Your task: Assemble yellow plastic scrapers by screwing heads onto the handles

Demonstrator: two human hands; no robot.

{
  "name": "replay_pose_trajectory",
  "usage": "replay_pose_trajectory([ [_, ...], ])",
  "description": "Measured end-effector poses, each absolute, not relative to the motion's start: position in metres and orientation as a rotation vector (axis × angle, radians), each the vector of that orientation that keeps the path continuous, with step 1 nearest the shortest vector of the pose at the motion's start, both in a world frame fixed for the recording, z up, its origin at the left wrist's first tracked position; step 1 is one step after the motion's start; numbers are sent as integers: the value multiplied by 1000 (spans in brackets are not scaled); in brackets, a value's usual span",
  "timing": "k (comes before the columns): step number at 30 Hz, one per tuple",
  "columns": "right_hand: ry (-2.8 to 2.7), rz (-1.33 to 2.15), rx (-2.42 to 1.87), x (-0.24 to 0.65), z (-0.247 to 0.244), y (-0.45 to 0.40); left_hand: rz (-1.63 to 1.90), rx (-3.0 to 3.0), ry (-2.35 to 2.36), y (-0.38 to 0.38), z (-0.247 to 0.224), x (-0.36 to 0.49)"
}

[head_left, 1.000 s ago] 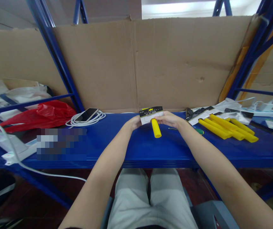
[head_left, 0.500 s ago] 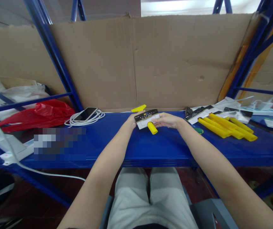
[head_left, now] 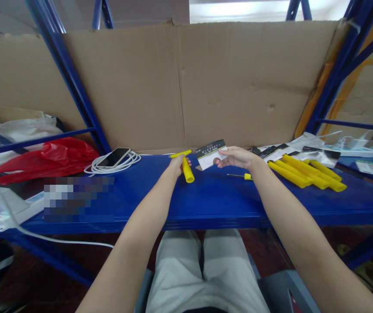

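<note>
My left hand (head_left: 175, 165) is closed around a yellow T-shaped tool (head_left: 188, 172). Its tubular handle points toward me, and its flat crosspiece shows beyond my fingers. To the right, my right hand (head_left: 238, 157) pinches a black-and-white printed card (head_left: 209, 155) by its right end, tilted up above the bench. A brown spot shows on the card's white part near my fingers. Below my right hand lies a screwdriver (head_left: 247, 176) with a thin metal shaft; my forearm covers the rest of its handle.
Several yellow tubes (head_left: 303, 171) lie piled at the right of the blue bench (head_left: 206, 202), with printed cards (head_left: 275, 152) behind them. A phone (head_left: 115, 157) rests on a coiled white cable (head_left: 134, 161) at the left. Beyond it is a red plastic bag (head_left: 49, 156). Cardboard (head_left: 238, 87) walls the back.
My hands have moved apart. The card has gone right and up with my right hand. The yellow tool, earlier partly behind the card, now shows in my left hand.
</note>
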State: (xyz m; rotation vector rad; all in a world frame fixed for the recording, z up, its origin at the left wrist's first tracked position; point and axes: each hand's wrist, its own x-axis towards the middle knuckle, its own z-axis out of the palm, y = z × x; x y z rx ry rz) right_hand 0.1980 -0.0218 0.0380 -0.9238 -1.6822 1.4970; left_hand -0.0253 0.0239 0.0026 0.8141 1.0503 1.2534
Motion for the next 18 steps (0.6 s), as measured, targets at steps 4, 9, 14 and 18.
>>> replay_pose_trajectory([
  [4,-1326,1195,-1100,211,34,-1,1220,851,1180,15,5,-18],
  [9,-1095,950,-1409,233,24,29,1164,913,1250,5,7,-13],
  [14,-1156,841,-1603,256,23,58,1155,984,1252,0,4,-10],
  [18,-1221,829,-1650,267,23,87,1093,996,1239,-4,5,-7],
])
